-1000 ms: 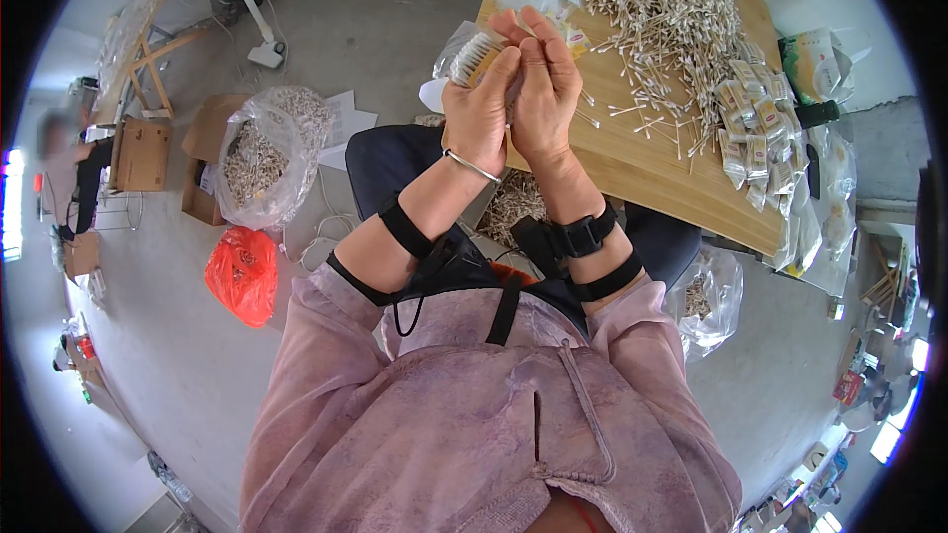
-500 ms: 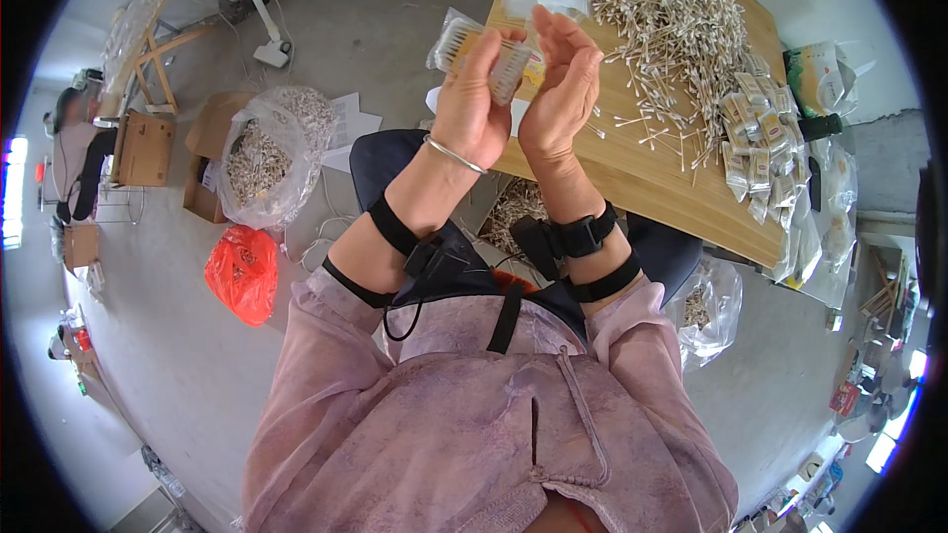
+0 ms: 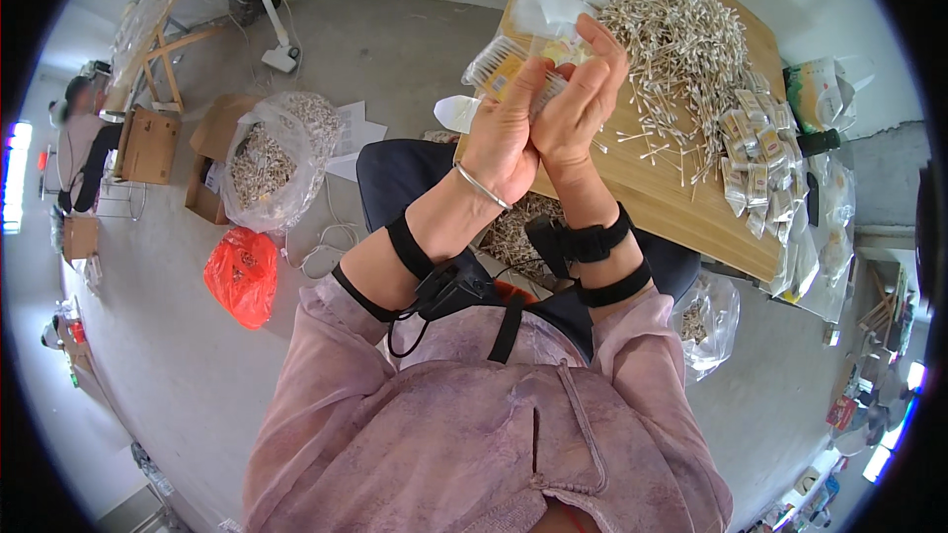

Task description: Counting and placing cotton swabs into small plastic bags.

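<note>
Left hand (image 3: 502, 143) has the clear cotton-swab pack (image 3: 497, 67) with yellow label pinched under its thumb, upper centre of frame; right hand (image 3: 583, 114) is cupped against the left at the pack's right end, can't tell if it grips too. Loose cotton swabs (image 3: 676, 49) are heaped on the wooden table (image 3: 691, 222), upper right, with filled swab packs (image 3: 755, 143) piled just beside the heap's lower right. Red plastic bag (image 3: 242, 276) sits on the floor, left of frame.
</note>
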Tool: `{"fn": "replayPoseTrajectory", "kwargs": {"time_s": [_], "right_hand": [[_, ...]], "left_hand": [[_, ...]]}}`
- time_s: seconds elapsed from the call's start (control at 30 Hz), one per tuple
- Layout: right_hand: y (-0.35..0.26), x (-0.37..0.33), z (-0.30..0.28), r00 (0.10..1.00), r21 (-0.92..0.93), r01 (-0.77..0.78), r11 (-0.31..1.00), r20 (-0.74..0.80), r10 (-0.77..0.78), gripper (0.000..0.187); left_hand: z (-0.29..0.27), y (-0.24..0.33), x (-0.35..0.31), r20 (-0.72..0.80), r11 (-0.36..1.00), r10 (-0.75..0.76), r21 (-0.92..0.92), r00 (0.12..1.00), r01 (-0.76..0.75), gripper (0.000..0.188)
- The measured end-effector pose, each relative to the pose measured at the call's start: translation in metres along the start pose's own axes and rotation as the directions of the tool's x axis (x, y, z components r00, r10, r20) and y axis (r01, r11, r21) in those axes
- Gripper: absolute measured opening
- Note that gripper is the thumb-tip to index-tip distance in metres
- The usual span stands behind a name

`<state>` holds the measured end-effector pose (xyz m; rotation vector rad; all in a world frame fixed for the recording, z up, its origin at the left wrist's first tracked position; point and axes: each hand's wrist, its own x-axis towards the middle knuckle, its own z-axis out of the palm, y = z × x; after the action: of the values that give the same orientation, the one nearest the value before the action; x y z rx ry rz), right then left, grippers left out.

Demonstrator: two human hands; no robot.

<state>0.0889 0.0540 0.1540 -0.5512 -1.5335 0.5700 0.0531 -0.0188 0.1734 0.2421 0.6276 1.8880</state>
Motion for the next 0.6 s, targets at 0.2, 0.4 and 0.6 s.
{"fn": "replayPoseTrajectory", "kwargs": {"time_s": [0.2, 0.4, 0.6], "right_hand": [[-0.003, 0.003, -0.005, 0.993, -0.033, 0.111, 0.993, -0.043, -0.112, 0.042], [0.004, 0.004, 0.002, 0.992, -0.089, 0.121, 0.989, -0.033, -0.125, 0.043], [-0.005, -0.005, -0.017, 0.979, 0.423, -0.2, 0.884, 0.053, 0.197, 0.022]], "left_hand": [[0.005, -0.007, -0.01, -0.003, 0.995, 0.036, 0.092, 0.999, -0.036, 0.029], [0.001, 0.001, 0.001, 0.005, 0.994, -0.066, 0.085, 0.998, 0.065, 0.031], [-0.01, 0.035, 0.013, -0.083, 0.999, -0.039, -0.038, 0.996, 0.036, 0.019]]}}
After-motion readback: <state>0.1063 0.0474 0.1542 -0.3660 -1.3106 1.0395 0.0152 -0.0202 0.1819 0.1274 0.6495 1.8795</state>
